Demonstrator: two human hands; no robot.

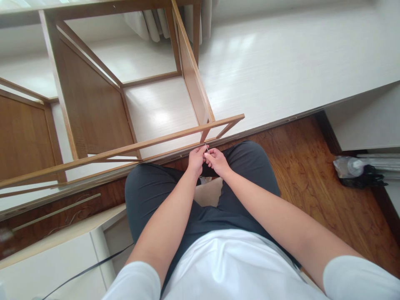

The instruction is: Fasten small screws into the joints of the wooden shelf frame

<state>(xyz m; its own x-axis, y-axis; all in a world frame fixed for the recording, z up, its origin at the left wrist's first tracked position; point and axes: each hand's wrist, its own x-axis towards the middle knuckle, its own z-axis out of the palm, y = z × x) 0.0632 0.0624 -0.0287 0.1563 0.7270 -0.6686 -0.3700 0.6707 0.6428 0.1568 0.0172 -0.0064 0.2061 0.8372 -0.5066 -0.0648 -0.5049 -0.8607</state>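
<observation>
Both your hands meet above your knees, left hand (196, 159) and right hand (216, 160) pinched shut on a small metal pin (206, 148), just below the wooden frame (187, 131). You seem mid-fastening; next calls for steady alignment with the frame's joint.
</observation>
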